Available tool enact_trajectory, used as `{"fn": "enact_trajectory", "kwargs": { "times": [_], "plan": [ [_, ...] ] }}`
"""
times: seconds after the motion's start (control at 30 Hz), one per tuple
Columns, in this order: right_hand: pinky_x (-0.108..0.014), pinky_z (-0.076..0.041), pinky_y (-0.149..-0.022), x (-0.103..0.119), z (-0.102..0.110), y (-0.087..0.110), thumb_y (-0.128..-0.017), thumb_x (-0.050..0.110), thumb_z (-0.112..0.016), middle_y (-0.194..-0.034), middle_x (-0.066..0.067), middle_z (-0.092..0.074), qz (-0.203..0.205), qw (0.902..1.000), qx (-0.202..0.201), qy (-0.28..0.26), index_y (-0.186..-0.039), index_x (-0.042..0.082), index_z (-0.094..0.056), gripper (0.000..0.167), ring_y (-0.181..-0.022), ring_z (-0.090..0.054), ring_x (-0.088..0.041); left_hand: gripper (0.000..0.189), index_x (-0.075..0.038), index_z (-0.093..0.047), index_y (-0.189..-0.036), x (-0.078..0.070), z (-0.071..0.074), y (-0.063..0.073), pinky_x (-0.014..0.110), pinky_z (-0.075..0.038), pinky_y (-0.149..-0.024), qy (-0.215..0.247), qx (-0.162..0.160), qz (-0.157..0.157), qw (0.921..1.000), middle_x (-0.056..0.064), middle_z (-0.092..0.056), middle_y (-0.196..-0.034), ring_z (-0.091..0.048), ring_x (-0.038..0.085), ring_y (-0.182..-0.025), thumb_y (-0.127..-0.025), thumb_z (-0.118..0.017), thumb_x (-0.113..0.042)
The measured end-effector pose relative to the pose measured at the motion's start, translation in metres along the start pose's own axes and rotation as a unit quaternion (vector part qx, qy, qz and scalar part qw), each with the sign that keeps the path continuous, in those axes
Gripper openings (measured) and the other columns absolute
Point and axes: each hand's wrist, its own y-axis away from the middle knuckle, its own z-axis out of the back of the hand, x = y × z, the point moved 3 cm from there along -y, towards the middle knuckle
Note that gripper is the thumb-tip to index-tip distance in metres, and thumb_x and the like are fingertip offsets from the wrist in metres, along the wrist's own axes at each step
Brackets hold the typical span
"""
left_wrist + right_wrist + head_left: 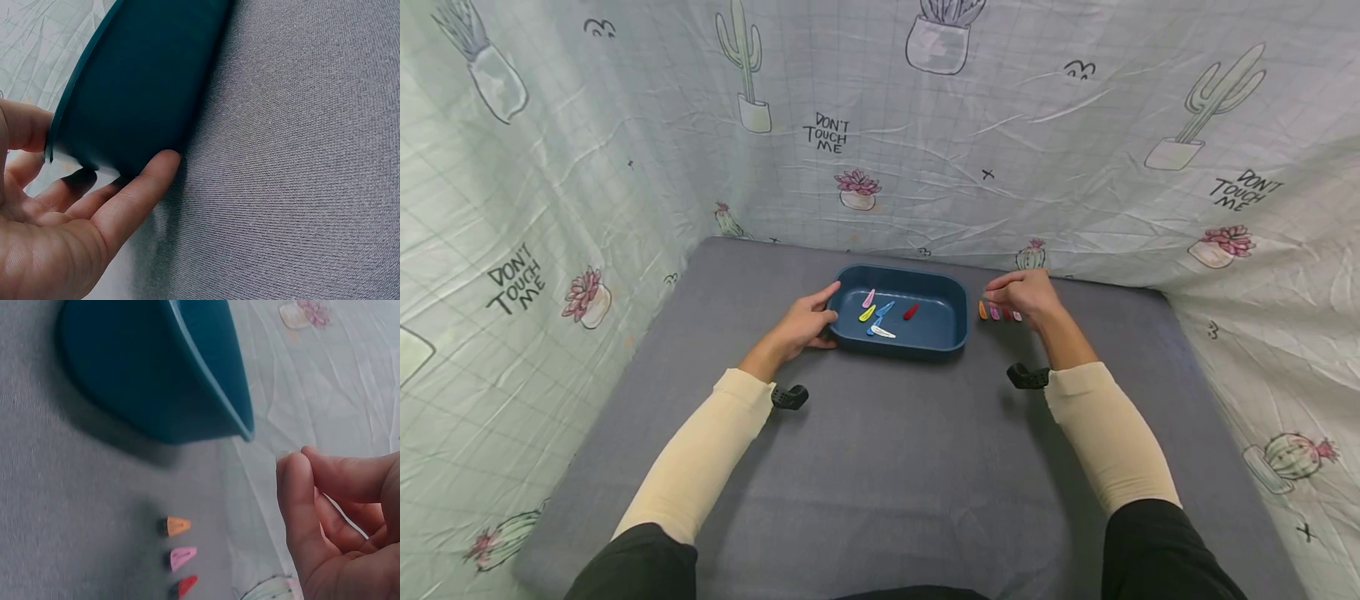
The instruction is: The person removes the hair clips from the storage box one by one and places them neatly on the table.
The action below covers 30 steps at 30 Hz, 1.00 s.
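Observation:
A blue rectangular tray [898, 348] stands on the grey cloth, with pink, yellow, blue, white and red snap hair clips [911, 311] lying in it. My left hand [805, 323] grips its left end, thumb low on the outer wall and fingers around the rim, as the left wrist view shows. Right of the tray, my right hand [1026, 293] hovers over a short row of hair clips, its thumb and index fingertips together and nothing showing between them. In that row are an orange clip [178, 525], a pink-purple clip [182, 557], a red clip [187, 586] and a pale pink clip [1017, 316].
The grey cloth [895, 467] covers the table surface. A light curtain [910, 167] printed with cacti hangs behind and along both sides. Dark wrist cameras [790, 397] are strapped at both wrists.

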Motion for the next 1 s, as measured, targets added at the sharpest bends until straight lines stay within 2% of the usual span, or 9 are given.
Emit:
{"fn": "enact_trajectory", "kwargs": {
  "times": [0.17, 0.33, 0.57, 0.7, 0.87, 1.0],
  "plan": [
    [-0.019, -0.062, -0.073, 0.006, -0.013, 0.001, -0.096, 0.002, -0.071, -0.080, 0.008, -0.076, 0.008, 0.9995, 0.015, -0.028, -0.132, -0.013, -0.064, 0.040, -0.077, -0.075, -0.003, 0.070, -0.041, -0.026, -0.165, 0.000, 0.001, 0.000, 0.059, -0.058, -0.098, 0.001, 0.000, -0.001, 1.0000, 0.004, -0.020, -0.175, -0.053, 0.037, -0.141, -0.106, -0.048, -0.009],
    [-0.023, -0.064, -0.077, 0.013, -0.025, 0.002, -0.096, -0.002, -0.069, -0.081, 0.005, -0.075, 0.009, 0.9981, 0.029, -0.054, -0.131, -0.015, -0.064, 0.038, -0.074, -0.075, -0.004, 0.070, -0.041, -0.026, -0.165, 0.002, 0.002, 0.000, 0.059, -0.059, -0.097, 0.002, 0.001, -0.004, 1.0000, 0.004, -0.020, -0.175, -0.053, 0.037, -0.141, -0.106, -0.048, -0.009],
    [-0.041, -0.062, -0.098, 0.017, -0.042, -0.001, -0.096, -0.001, -0.070, -0.105, -0.009, -0.076, 0.010, 0.9986, 0.040, -0.033, -0.128, -0.012, -0.068, 0.033, -0.078, -0.076, -0.006, 0.069, -0.041, -0.027, -0.164, 0.004, 0.001, -0.002, 0.059, -0.059, -0.097, 0.005, 0.001, -0.005, 1.0000, 0.004, -0.021, -0.175, -0.054, 0.037, -0.140, -0.106, -0.049, -0.010],
    [-0.040, -0.061, -0.099, 0.018, -0.052, -0.003, -0.096, -0.001, -0.070, -0.116, -0.015, -0.075, 0.004, 0.9984, 0.049, -0.029, -0.129, -0.011, -0.068, 0.034, -0.082, -0.076, -0.008, 0.070, -0.041, -0.027, -0.164, 0.004, 0.001, -0.002, 0.059, -0.059, -0.097, 0.002, 0.002, -0.006, 1.0000, 0.004, -0.021, -0.175, -0.054, 0.037, -0.140, -0.106, -0.048, -0.010],
    [-0.040, -0.061, -0.100, 0.021, -0.064, -0.004, -0.095, -0.001, -0.072, -0.114, -0.016, -0.075, 0.008, 0.9981, 0.057, -0.022, -0.127, -0.011, -0.069, 0.033, -0.090, -0.078, -0.014, 0.069, -0.041, -0.027, -0.165, 0.004, 0.000, -0.002, 0.060, -0.058, -0.098, 0.005, 0.003, -0.007, 1.0000, 0.004, -0.020, -0.175, -0.053, 0.037, -0.142, -0.106, -0.048, -0.009],
    [-0.047, -0.059, -0.103, 0.023, -0.075, -0.006, -0.093, -0.002, -0.073, -0.108, -0.014, -0.075, 0.016, 0.9978, 0.061, -0.019, -0.122, -0.011, -0.072, 0.030, -0.085, -0.077, -0.013, 0.069, -0.042, -0.027, -0.164, 0.003, 0.000, -0.001, 0.060, -0.058, -0.098, 0.006, 0.002, -0.006, 1.0000, 0.004, -0.020, -0.175, -0.053, 0.037, -0.142, -0.107, -0.049, -0.010]
  ]
}}
